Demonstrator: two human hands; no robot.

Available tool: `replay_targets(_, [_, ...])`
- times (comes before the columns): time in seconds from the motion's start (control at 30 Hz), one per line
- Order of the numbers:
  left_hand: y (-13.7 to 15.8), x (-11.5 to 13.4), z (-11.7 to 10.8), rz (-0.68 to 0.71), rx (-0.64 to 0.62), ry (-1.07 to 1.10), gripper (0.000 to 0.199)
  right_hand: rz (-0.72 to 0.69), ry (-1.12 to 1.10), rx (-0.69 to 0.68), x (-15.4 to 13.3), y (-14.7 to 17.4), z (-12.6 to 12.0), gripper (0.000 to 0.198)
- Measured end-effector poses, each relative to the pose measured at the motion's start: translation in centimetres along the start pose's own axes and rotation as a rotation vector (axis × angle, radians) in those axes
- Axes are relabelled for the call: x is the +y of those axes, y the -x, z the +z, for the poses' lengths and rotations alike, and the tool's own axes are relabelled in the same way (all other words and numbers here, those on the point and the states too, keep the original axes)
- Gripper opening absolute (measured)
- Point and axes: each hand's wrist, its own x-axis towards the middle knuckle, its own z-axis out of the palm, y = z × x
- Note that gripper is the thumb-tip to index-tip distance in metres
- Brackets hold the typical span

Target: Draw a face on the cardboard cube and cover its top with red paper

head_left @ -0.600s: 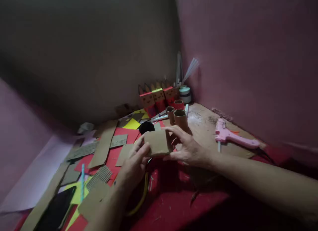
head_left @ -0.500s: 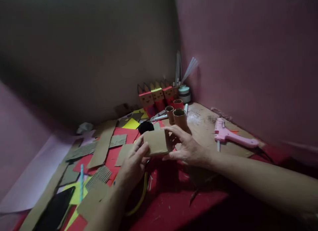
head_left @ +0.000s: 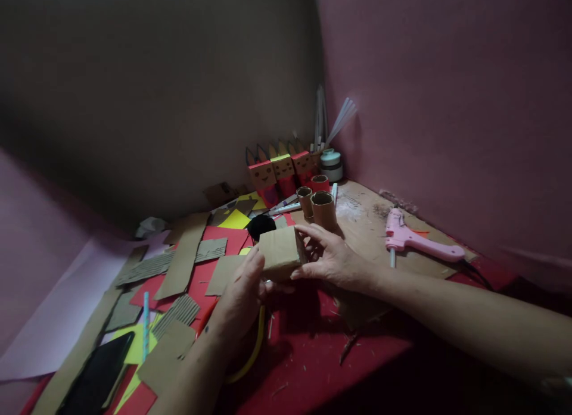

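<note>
Between my two hands is a small brown cardboard box (head_left: 279, 251), held just above the red tabletop. My left hand (head_left: 245, 290) grips its left side, with fingers reaching underneath. My right hand (head_left: 335, 260) holds the right side, thumb low and fingers curled over the far edge. Just beyond the box stand two brown cardboard tubes, a taller tube (head_left: 323, 210) and a narrower tube (head_left: 305, 202). A black ball of yarn (head_left: 261, 227) lies behind the box. Part of a yellow ring-shaped handle (head_left: 251, 358) shows below my left hand.
A pink glue gun (head_left: 402, 233) rests on a cardboard sheet at the right. Figures with cardboard faces (head_left: 281, 169) stand at the back beside a pale jar (head_left: 331, 165). Cardboard scraps (head_left: 183, 257), coloured paper and a black phone (head_left: 98, 373) cover the left side.
The box has tilted a little, showing more of its top and front face. My left fingers have shifted lower and under it. My right hand keeps its hold.
</note>
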Motion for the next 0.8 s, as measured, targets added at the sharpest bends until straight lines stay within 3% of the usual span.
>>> replay_targets(0.17, [0.5,0.2,0.5,-0.018,-0.009,-0.186,0.052,0.042,-0.075,-0.044,0.2,0.0,0.2,0.083])
replay_targets(0.37, [1.4,0.6,1.7,-0.008,0.066,-0.139,0.08,0.191,-0.186,-0.128,-1.0,0.3,0.0,0.083])
replay_targets(0.8, [1.1,-0.2,1.7,-0.028,0.119,-0.101,0.099,0.1,-0.058,-0.087,-1.2,0.6,0.8,0.08])
